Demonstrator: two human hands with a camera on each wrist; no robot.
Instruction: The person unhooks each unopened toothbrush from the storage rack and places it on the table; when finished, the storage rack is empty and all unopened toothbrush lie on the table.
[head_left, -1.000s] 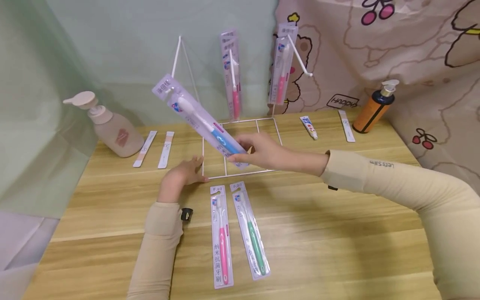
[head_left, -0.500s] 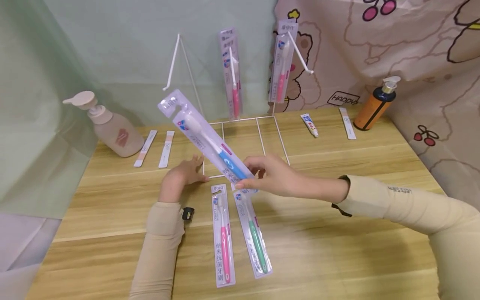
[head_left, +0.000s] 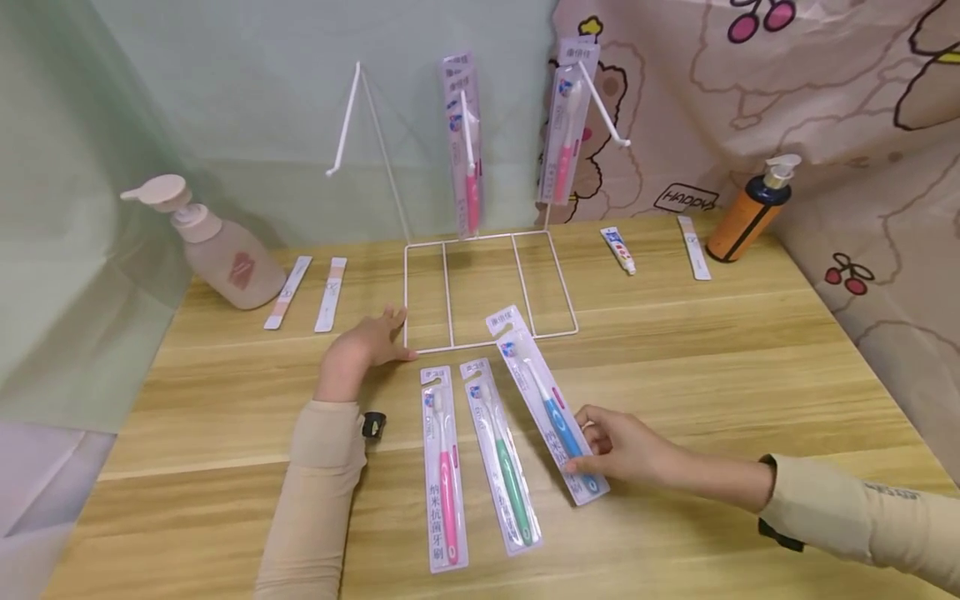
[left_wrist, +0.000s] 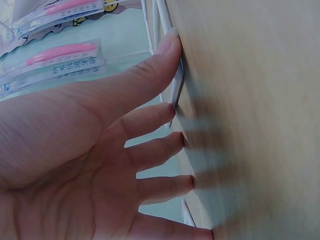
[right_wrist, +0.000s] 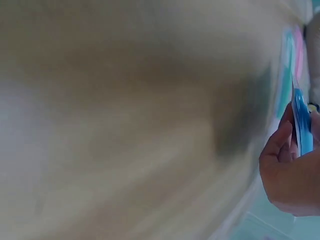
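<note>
Blue toothbrush pack lies flat on the table, its lower end pinched by the right hand, set parallel just right of the green pack. Left hand, fingers straight, presses the wire rack's base, apparently steadying it.

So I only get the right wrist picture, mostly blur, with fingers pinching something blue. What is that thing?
Observer: A packaged blue toothbrush. The right hand pinches its lower end over the wooden table.
Visitor: Anything beside it?
Observer: Yes, a green toothbrush pack and a pink toothbrush pack lie on the table to its left.
Visitor: And the other hand?
Observer: The left hand rests with straight fingers against the front corner of a white wire rack.
</note>
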